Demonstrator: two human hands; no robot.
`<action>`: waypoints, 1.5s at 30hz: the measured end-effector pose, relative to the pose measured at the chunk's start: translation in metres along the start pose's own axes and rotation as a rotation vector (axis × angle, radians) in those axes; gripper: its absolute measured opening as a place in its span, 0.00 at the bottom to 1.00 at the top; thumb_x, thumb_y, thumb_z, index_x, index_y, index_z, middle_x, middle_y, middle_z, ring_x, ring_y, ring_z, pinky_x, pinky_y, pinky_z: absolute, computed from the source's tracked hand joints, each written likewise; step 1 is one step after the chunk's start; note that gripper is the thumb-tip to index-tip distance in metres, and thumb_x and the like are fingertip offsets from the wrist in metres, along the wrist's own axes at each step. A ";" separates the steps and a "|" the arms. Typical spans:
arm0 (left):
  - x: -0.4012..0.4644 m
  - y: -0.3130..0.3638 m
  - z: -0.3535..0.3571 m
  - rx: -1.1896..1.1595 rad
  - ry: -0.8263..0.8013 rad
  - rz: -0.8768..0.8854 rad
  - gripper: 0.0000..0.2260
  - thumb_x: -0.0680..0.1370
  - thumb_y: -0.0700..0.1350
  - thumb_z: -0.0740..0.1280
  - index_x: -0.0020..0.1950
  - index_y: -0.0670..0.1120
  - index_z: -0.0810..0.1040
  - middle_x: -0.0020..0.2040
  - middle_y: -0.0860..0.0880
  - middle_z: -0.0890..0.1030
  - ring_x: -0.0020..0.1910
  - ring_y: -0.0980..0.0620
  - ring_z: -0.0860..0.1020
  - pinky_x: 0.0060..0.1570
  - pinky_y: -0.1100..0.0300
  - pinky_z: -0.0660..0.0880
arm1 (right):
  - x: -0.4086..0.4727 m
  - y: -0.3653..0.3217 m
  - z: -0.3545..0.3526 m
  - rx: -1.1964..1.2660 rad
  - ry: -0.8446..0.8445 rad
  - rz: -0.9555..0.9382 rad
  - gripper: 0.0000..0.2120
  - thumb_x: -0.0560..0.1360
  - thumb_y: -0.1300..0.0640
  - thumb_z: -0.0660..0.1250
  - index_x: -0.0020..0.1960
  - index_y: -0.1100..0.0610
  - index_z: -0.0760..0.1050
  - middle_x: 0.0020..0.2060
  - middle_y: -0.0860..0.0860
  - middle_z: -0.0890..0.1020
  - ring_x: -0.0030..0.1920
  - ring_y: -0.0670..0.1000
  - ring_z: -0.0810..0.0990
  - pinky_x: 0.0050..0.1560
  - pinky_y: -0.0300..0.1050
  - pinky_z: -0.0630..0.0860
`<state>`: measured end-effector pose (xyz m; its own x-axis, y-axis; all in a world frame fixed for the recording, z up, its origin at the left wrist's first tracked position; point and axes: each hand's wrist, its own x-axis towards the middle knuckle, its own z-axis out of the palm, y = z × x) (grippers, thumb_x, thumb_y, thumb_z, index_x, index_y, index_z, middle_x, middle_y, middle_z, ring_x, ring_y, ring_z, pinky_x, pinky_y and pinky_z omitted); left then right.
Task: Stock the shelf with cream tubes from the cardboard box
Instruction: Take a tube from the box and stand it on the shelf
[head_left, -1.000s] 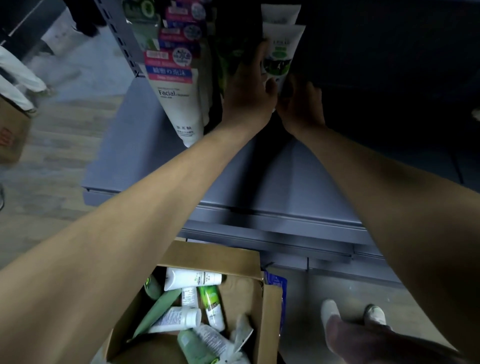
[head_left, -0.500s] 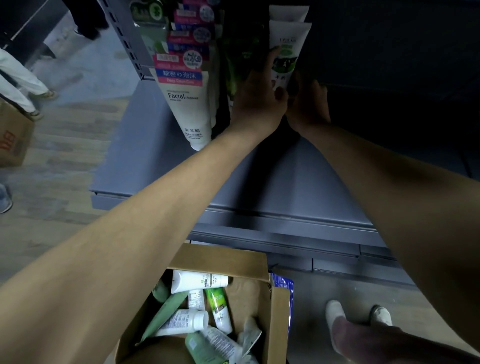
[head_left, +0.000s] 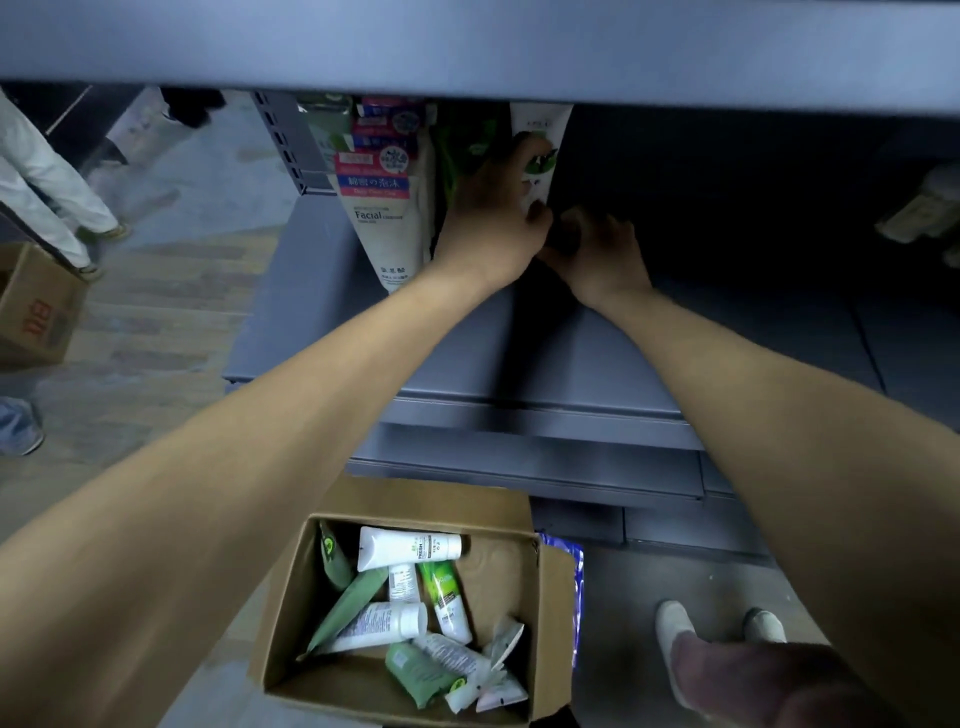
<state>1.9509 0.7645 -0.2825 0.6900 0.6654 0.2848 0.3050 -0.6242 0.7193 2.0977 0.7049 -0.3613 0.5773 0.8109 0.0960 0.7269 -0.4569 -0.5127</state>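
Both my arms reach into the grey shelf (head_left: 322, 322). My left hand (head_left: 493, 213) grips a white tube with a green leaf print (head_left: 540, 150) that stands upright at the back. My right hand (head_left: 597, 249) is at the tube's lower end in deep shadow, fingers curled towards it; its grasp is hidden. To the left stand a row of white "Facial" tubes with pink and blue labels (head_left: 387, 218) and a dark green tube (head_left: 467, 150). Below, the open cardboard box (head_left: 545, 623) holds several white and green tubes (head_left: 410, 548).
An upper shelf board (head_left: 467, 41) spans the top of the view. The shelf's front lip (head_left: 535, 421) lies between me and the box. My shoes (head_left: 675, 623) stand right of the box. Another cardboard box (head_left: 36, 306) and other people's legs (head_left: 47, 176) are at left.
The view has pulled back and down, so the upper shelf board now shows. Both hands stay at the white leaf-print tube, my right hand a little lower at its base.
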 end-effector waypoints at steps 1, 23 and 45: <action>-0.006 0.003 -0.003 0.020 0.000 0.005 0.21 0.73 0.39 0.64 0.67 0.45 0.73 0.65 0.47 0.77 0.59 0.47 0.79 0.55 0.49 0.79 | -0.007 -0.003 0.000 0.009 -0.002 -0.015 0.20 0.76 0.42 0.67 0.59 0.56 0.75 0.56 0.56 0.80 0.56 0.60 0.77 0.52 0.49 0.74; -0.134 -0.016 -0.088 0.023 -0.112 0.122 0.18 0.78 0.41 0.64 0.67 0.46 0.75 0.62 0.49 0.80 0.49 0.54 0.81 0.57 0.58 0.76 | -0.194 -0.093 0.015 0.076 0.034 0.109 0.14 0.74 0.49 0.72 0.56 0.54 0.78 0.47 0.52 0.84 0.50 0.53 0.82 0.52 0.47 0.78; -0.252 -0.073 -0.021 -0.129 -0.373 -0.132 0.12 0.76 0.42 0.67 0.59 0.49 0.78 0.48 0.54 0.81 0.43 0.55 0.81 0.52 0.56 0.79 | -0.342 -0.070 0.108 0.122 -0.179 0.454 0.13 0.74 0.50 0.72 0.56 0.52 0.78 0.47 0.46 0.84 0.49 0.47 0.82 0.54 0.44 0.78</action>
<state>1.7407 0.6508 -0.3938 0.8485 0.5271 -0.0472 0.3381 -0.4714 0.8146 1.8094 0.4988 -0.4503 0.7446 0.5950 -0.3026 0.3618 -0.7407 -0.5661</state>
